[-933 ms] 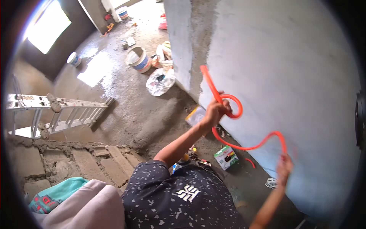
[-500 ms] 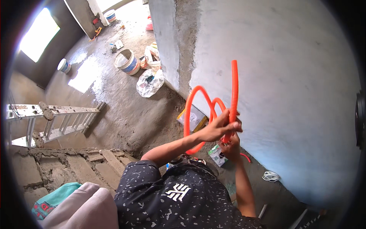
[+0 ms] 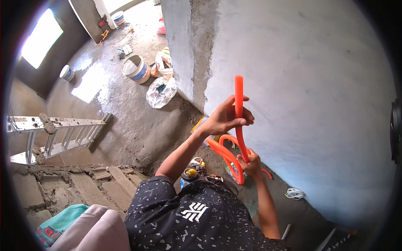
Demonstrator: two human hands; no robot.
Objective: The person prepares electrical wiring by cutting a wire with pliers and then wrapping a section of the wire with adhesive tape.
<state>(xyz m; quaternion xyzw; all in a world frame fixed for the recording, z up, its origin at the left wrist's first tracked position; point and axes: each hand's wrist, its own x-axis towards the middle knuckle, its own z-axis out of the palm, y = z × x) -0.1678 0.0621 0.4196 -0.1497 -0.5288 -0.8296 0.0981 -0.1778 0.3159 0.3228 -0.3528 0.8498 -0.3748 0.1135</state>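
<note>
An orange corrugated flexible conduit [image 3: 239, 90] is in both my hands, its free end standing upright before the grey wall. Below that end, my left hand [image 3: 221, 119] is closed loosely round the tube, thumb across the front and fingers behind. Lower down and to the right, my right hand [image 3: 253, 166] grips the conduit. From there the rest of the tube hangs in loops to the left of my right hand, partly hiding what lies on the floor beneath.
The plastered wall [image 3: 301, 104] rises close on the right, with a white cable coil [image 3: 295, 193] at its foot. At left are a ladder [image 3: 71, 122] and rough brickwork [image 3: 83, 184]. A bucket [image 3: 137, 69] and a plastic bag [image 3: 161, 92] stand farther off.
The loops of conduit have dropped lower, and the upright end has shifted left. My left hand has moved up and left, apart from my right hand, which is slightly lower.
</note>
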